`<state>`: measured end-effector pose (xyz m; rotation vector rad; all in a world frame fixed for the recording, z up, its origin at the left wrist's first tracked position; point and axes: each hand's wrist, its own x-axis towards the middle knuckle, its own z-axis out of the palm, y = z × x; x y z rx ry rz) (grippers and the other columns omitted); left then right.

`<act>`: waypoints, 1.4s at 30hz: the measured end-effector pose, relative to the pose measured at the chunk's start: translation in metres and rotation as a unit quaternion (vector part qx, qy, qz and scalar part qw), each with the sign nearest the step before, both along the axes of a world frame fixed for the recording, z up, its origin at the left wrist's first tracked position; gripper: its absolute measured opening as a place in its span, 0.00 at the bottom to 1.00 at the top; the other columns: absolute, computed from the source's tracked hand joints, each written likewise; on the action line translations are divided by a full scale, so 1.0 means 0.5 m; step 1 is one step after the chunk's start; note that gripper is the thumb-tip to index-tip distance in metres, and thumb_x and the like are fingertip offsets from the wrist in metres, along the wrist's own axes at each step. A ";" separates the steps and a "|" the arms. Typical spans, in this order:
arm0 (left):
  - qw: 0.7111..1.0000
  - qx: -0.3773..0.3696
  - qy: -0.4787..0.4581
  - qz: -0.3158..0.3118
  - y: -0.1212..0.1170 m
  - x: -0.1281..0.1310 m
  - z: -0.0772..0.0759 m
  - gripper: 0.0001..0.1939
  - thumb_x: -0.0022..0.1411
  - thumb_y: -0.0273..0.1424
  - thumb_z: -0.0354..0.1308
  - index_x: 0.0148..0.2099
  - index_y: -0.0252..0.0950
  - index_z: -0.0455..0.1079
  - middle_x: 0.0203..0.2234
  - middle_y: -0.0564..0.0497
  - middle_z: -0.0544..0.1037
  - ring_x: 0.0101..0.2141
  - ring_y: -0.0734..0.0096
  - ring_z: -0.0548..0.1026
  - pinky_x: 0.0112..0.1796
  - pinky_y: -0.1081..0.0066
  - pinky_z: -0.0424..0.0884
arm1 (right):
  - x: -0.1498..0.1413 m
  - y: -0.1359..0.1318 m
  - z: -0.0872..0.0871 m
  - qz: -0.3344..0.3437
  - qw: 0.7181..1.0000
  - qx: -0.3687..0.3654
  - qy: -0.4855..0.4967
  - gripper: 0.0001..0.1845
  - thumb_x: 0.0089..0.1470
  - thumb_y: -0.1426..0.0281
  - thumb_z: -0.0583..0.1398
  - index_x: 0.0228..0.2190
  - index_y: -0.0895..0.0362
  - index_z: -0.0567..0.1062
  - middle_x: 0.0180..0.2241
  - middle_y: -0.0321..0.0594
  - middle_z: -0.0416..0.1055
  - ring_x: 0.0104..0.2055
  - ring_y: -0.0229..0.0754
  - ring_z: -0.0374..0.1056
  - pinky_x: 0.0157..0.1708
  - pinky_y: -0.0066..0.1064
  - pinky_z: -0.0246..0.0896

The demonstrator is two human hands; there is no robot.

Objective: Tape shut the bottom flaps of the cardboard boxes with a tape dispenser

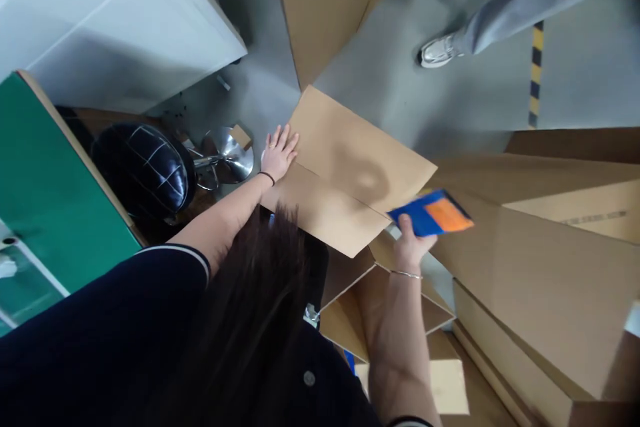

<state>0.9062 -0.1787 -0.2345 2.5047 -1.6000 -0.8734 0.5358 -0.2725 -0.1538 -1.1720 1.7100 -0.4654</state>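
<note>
My left hand (279, 152) lies flat with its fingers stretched out on the left edge of a cardboard box flap (350, 167), and a dark band is on that wrist. My right hand (410, 247) is closed on a blue packet with an orange panel (433, 212), held over the right corner of the same flap. A thin bracelet sits on the right wrist. Below the flaps the box's inside (385, 307) is partly visible between more folded flaps. My dark hair and dark shirt hide the near part of the box.
More cardboard boxes (550, 267) are stacked at the right, and another (330, 0) stands ahead. A black stool with a chrome base (145, 170) stands left, beside a green-topped table (45, 194) and a white cabinet (115, 20). Another person's legs and shoes (465, 14) stand on the grey floor.
</note>
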 end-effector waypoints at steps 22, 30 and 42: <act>0.844 0.020 0.454 0.286 -0.017 -0.042 0.257 0.11 0.62 0.35 0.58 0.41 0.33 0.77 0.37 0.48 0.80 0.37 0.68 0.77 0.40 0.71 0.70 | 0.313 -0.103 -0.059 0.538 0.741 0.358 -0.185 0.23 0.36 0.63 0.73 0.36 0.59 0.80 0.31 0.38 0.77 0.32 0.44 0.73 0.35 0.35 0.72; 0.756 0.038 0.449 0.475 -0.045 -0.036 0.186 0.07 0.58 0.22 0.59 0.27 0.32 0.70 0.21 0.54 0.72 0.22 0.78 0.68 0.27 0.75 0.66 | 0.349 -0.114 -0.033 0.528 0.733 0.407 -0.134 0.20 0.39 0.62 0.72 0.36 0.56 0.80 0.33 0.40 0.78 0.34 0.47 0.74 0.36 0.36 0.74; 0.771 -0.035 0.404 0.491 0.006 0.149 0.101 0.06 0.58 0.20 0.60 0.29 0.29 0.70 0.22 0.53 0.74 0.22 0.82 0.68 0.31 0.76 0.66 | 0.342 -0.154 -0.011 0.504 0.714 0.485 -0.012 0.26 0.39 0.62 0.73 0.40 0.58 0.78 0.34 0.43 0.79 0.33 0.47 0.76 0.31 0.33 0.76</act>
